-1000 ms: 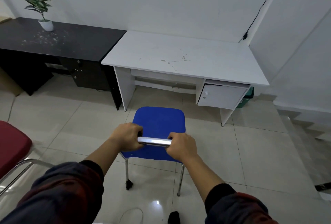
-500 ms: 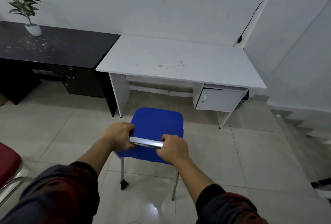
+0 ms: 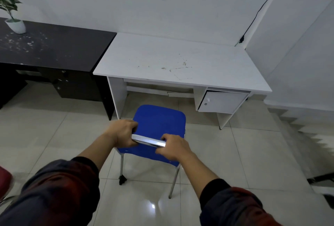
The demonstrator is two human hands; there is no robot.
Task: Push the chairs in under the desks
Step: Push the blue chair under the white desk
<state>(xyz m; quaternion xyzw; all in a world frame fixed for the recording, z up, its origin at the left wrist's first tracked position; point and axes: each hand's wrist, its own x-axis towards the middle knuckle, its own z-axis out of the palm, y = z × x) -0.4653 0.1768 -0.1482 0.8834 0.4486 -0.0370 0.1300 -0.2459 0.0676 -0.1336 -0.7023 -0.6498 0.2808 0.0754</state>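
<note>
A blue-seated chair (image 3: 159, 124) with chrome legs stands on the tiled floor just in front of the white desk (image 3: 173, 63), its front edge close to the desk's knee opening. My left hand (image 3: 122, 132) and my right hand (image 3: 173, 147) both grip the chair's chrome back rail (image 3: 148, 141), one at each end. A black desk (image 3: 54, 45) adjoins the white one on the left. The edge of a red chair (image 3: 5, 180) shows at the far left.
A potted plant (image 3: 10, 9) sits on the black desk. The white desk has a cupboard (image 3: 222, 102) on its right side. A cable (image 3: 260, 9) runs down the wall. Steps (image 3: 307, 135) rise on the right.
The blue chair and I have moved forward towards the white desk. The red chair has slid nearly out of view on the left. Both hands kept their grip on the rail.
</note>
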